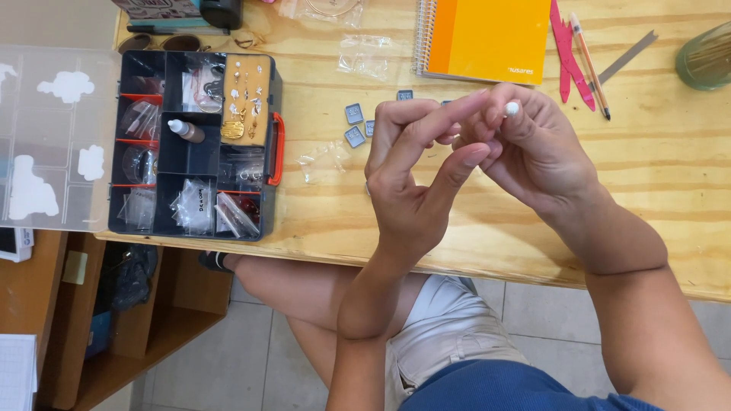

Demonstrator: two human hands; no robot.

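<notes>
From the head camera, both hands are raised together over a pale wooden table. The right hand is curled narrow, its thumb and forefinger pinched on a small white bead that shows at the fingertips, above the table's middle. The left hand is partly spread — its forefinger stretches out to touch the right hand's fingers just beside the bead, the middle finger reaches up beneath, and the other fingers fold in. Whether the left hand holds anything itself I cannot tell.

Just behind the hands, on the table, lie a few small square grey-framed pieces and some clear plastic bags. To the left stands an open dark organiser case with a red handle, its clear lid folded flat out to the left. Its compartments hold small bags, a little brown bottle with a white tip and a tan card of earrings.

At the far edge lie an orange spiral notebook, a pink tool, a pencil and a grey metal strip — with a green glass jar at the right corner. Below the table edge show the person's bare knees, pale shorts and a tiled floor.
</notes>
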